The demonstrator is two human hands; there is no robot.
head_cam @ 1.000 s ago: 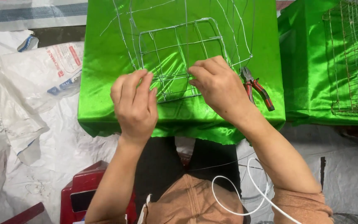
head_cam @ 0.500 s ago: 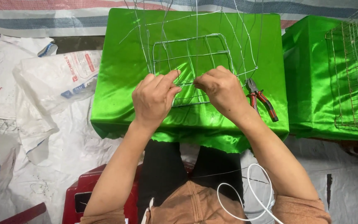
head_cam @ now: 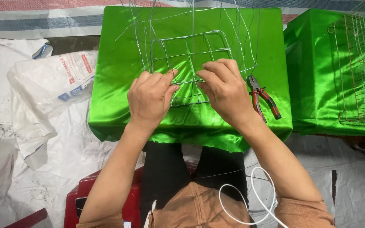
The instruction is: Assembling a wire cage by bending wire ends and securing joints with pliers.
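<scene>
On the far left, crumpled white plastic sacks (head_cam: 51,84) lie on the floor, thin and creased, one with coloured print. A red plastic stool (head_cam: 102,198) shows near the person's left elbow.

The left hand (head_cam: 151,99) has drawn in toward the middle since a second ago; it now rests on the near left edge of the thin silvery wire grid frame (head_cam: 191,63), fingers curled and thumb pinched against a wire strand, so it has a closed grip on the wire. The frame itself lies in the middle of the desk covered with glossy bright green satin cloth (head_cam: 115,50), in the same place as before, with loose wire ends springing up at its far side. The frame is stiff, rounded at the corners, crossed by finer wires into squares.

The right hand (head_cam: 227,93) has likewise closed in, so the two hands now nearly meet over the frame's near edge; its fingers bend down onto the wire, though what its fingertips pinch I cannot tell. This looks like working one joint together.

Just right of it lie red-handled steel pliers (head_cam: 263,98), untouched. Farther right, a rusty fine wire mesh cage (head_cam: 360,76) rests on a second green-draped block. A white cord (head_cam: 250,198) loops near the lap
</scene>
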